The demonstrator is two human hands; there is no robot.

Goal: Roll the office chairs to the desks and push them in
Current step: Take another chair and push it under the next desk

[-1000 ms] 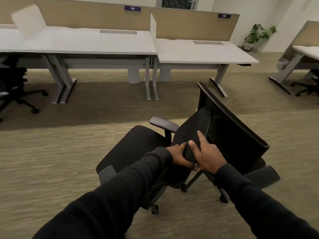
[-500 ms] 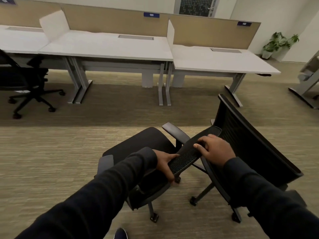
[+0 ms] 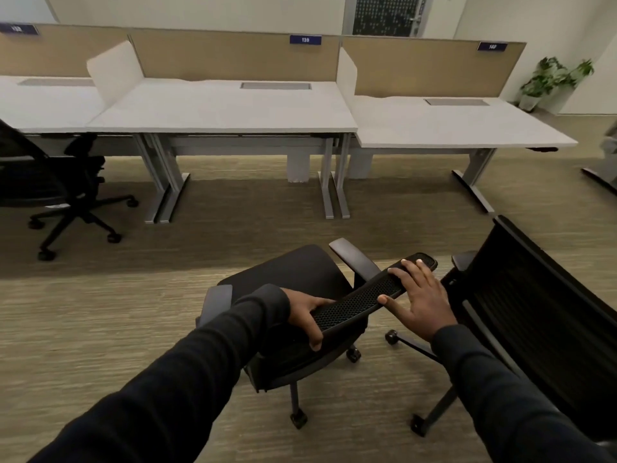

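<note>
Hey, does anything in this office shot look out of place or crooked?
Yes. Two black chairs stand loose in the aisle, well short of the desks. The near chair, held at its backrest top by the left hand and right hand, sits angled to the desks. The second chair crowds it on the right.

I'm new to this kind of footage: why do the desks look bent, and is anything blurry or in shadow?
Head view: the wide lens bows the desks' edges and stretches the sleeves at the bottom corners. The hands, left and right, on the chair are fairly sharp; the plant and right edge look soft. A dark band of shadow lies on the carpet under the desks.
</note>
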